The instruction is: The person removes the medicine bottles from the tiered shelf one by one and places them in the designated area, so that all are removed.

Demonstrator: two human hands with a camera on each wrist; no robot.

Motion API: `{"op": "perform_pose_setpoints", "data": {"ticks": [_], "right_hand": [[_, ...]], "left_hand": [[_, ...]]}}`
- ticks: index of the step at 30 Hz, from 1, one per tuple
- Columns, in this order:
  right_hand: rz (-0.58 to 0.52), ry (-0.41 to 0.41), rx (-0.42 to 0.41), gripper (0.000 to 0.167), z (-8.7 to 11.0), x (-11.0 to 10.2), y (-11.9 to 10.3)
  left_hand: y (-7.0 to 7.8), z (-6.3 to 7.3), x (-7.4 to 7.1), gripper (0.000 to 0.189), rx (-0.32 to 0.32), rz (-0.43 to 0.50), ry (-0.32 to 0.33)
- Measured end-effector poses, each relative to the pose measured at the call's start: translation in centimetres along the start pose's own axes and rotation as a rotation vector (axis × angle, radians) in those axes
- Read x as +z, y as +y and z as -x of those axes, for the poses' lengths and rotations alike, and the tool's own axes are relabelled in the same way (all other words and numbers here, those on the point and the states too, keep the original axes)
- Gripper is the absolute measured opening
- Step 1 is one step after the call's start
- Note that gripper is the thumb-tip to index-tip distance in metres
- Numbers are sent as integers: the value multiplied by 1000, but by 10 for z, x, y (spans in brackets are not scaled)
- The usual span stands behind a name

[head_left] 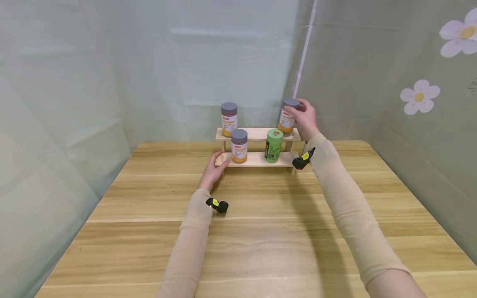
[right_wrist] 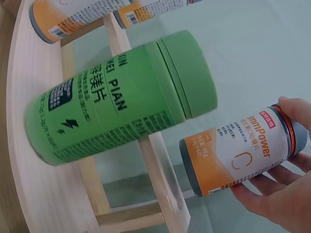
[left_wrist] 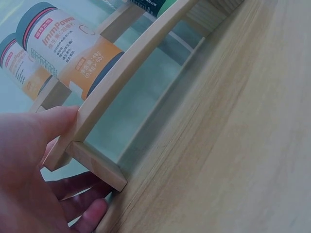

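A two-step wooden rack (head_left: 255, 159) stands on the table. My left hand (head_left: 213, 169) grips the left end of its lower step; in the left wrist view the thumb lies at the step's edge and the fingers curl beneath, near the leg. My right hand (head_left: 307, 120) holds a white-and-orange supplement bottle (right_wrist: 238, 150) around its grey lid, upright at the right end of the upper step. Whether its base touches the step I cannot tell. A green bottle (right_wrist: 116, 102) stands on the lower step, right side. Similar white-and-orange bottles stand at left, one on the upper step (head_left: 229, 120), one on the lower (head_left: 239, 147).
The wooden table (head_left: 238, 244) stretches from the rack toward me. Pale curtain-like sheets (head_left: 208, 62) hang behind the rack and along both sides, the right one (head_left: 421, 145) with flower prints.
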State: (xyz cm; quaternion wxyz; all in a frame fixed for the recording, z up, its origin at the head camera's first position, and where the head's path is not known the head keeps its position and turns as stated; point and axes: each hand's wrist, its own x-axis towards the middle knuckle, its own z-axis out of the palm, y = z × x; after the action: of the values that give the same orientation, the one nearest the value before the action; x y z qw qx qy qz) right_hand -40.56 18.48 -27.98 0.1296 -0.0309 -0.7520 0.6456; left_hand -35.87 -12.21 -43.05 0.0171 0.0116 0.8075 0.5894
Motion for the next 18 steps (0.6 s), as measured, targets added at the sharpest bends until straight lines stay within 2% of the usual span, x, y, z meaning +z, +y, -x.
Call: {"op": "perform_pose_setpoints", "data": {"ticks": [11, 18], "right_hand": [[5, 8, -15, 62, 6, -14, -7], [37, -20, -14, 62, 7, -23, -3]], "left_hand": [[-1, -2, 1, 60, 9, 7, 8], [-1, -2, 1, 60, 12, 7, 4]]}}
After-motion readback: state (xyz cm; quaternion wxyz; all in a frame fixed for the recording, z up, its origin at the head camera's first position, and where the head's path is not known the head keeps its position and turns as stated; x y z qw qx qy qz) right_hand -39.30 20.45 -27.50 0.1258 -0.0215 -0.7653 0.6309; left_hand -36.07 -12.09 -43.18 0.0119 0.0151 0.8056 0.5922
